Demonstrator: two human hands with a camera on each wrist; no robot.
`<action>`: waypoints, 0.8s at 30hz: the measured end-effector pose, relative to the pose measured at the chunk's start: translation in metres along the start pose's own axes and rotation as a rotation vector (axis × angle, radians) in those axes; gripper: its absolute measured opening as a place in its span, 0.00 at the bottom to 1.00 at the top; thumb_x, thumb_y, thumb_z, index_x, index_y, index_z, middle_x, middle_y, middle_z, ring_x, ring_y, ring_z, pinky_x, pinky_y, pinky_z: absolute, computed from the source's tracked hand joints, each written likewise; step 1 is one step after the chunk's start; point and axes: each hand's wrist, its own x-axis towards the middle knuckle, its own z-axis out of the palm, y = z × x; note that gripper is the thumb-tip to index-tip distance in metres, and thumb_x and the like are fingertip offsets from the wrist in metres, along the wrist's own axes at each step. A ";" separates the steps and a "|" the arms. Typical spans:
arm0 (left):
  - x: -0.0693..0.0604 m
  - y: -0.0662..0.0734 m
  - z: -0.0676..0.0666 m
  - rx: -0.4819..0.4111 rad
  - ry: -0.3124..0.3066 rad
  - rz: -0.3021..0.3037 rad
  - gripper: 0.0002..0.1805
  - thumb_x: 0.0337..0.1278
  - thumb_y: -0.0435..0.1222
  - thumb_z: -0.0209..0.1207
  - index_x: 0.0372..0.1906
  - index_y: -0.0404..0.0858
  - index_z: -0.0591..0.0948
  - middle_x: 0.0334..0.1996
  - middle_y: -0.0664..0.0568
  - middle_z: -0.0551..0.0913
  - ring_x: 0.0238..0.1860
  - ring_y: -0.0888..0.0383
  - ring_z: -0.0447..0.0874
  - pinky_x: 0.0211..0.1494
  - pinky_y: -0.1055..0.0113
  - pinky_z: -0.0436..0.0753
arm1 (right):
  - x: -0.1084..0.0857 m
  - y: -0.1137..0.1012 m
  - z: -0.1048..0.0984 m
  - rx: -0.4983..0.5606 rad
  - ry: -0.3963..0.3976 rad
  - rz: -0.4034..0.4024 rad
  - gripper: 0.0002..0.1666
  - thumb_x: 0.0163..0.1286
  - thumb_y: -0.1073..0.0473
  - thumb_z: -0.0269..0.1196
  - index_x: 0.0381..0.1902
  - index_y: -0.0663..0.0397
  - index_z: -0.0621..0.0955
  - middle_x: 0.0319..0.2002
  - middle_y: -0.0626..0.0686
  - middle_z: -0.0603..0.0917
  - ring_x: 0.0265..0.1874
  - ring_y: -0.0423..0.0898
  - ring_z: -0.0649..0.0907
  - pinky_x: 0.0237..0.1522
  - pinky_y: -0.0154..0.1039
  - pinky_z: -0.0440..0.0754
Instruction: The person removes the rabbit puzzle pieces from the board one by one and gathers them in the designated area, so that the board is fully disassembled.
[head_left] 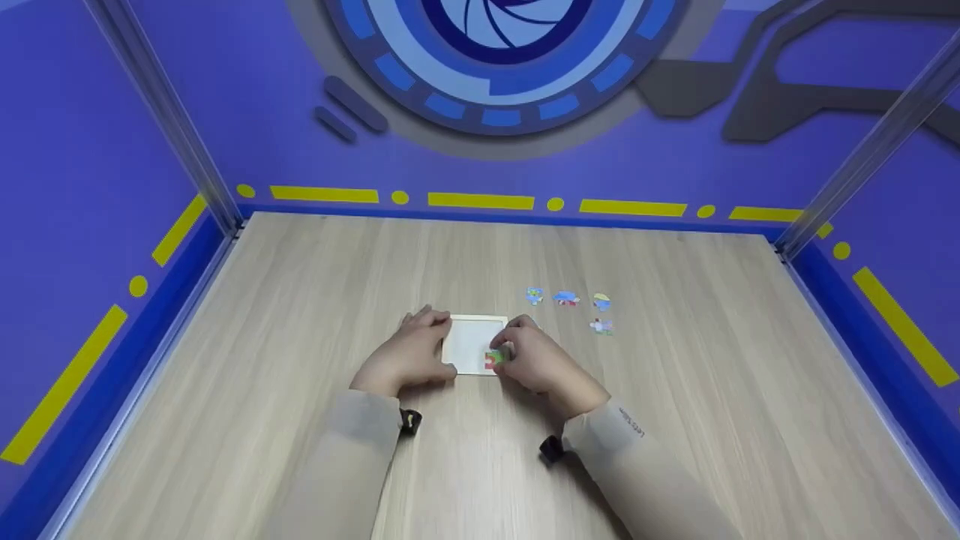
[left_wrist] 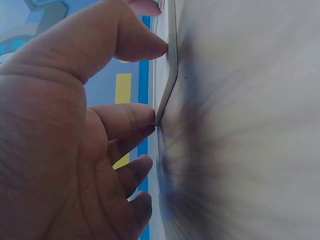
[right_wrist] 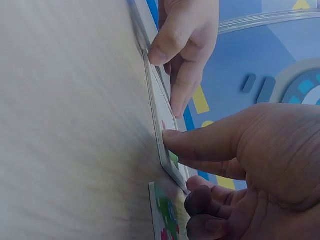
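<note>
A shallow square puzzle tray [head_left: 466, 343] with a pale rim and white base lies on the table. My left hand [head_left: 405, 356] holds its left side, thumb at the near corner and fingers toward the far corner. My right hand [head_left: 544, 364] is over the tray's right side. Its thumb and fingers pinch a red and green jigsaw piece [head_left: 491, 360] at the near right corner, partly hidden by the fingers. In the right wrist view, another green jigsaw piece [right_wrist: 165, 212] lies outside the tray, beside the curled lower fingers.
Several jigsaw pieces lie beyond my right hand: a blue and green one [head_left: 534, 295], a blue and red one [head_left: 566, 298], a blue and yellow one [head_left: 601, 301] and a pale one [head_left: 601, 326]. Blue panels [head_left: 480, 176] border the wooden table [head_left: 322, 292].
</note>
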 end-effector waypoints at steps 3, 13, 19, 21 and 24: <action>0.000 0.000 -0.001 -0.005 -0.008 0.005 0.54 0.55 0.40 0.72 0.88 0.33 0.67 0.90 0.48 0.66 0.96 0.42 0.44 0.99 0.40 0.45 | 0.000 0.000 0.000 0.009 -0.008 -0.001 0.15 0.72 0.65 0.78 0.55 0.54 0.90 0.68 0.57 0.79 0.53 0.52 0.83 0.45 0.43 0.88; 0.001 0.000 -0.001 0.001 0.007 0.029 0.54 0.52 0.39 0.73 0.87 0.30 0.68 0.88 0.45 0.68 0.96 0.39 0.47 0.99 0.40 0.46 | 0.001 0.000 0.000 0.100 -0.030 -0.012 0.22 0.68 0.71 0.76 0.57 0.53 0.87 0.44 0.52 0.86 0.39 0.48 0.82 0.35 0.38 0.81; 0.002 0.000 -0.001 0.012 0.006 0.047 0.54 0.52 0.39 0.73 0.86 0.28 0.68 0.88 0.42 0.68 0.95 0.38 0.49 0.99 0.41 0.45 | -0.001 -0.001 -0.001 0.082 -0.034 0.005 0.24 0.68 0.70 0.77 0.61 0.56 0.90 0.48 0.53 0.86 0.40 0.47 0.83 0.32 0.36 0.83; 0.001 0.000 -0.001 0.014 0.006 0.051 0.54 0.52 0.40 0.73 0.86 0.28 0.68 0.88 0.42 0.68 0.95 0.38 0.49 0.99 0.40 0.46 | -0.001 -0.001 -0.001 0.074 -0.036 0.011 0.24 0.69 0.70 0.77 0.62 0.56 0.91 0.49 0.53 0.86 0.39 0.47 0.83 0.31 0.36 0.83; 0.001 -0.001 -0.001 0.017 0.006 0.049 0.54 0.51 0.40 0.73 0.86 0.28 0.68 0.88 0.42 0.68 0.95 0.38 0.49 0.99 0.39 0.47 | -0.002 -0.002 -0.001 0.069 -0.033 0.014 0.24 0.70 0.70 0.76 0.63 0.56 0.91 0.50 0.53 0.87 0.39 0.47 0.84 0.30 0.36 0.84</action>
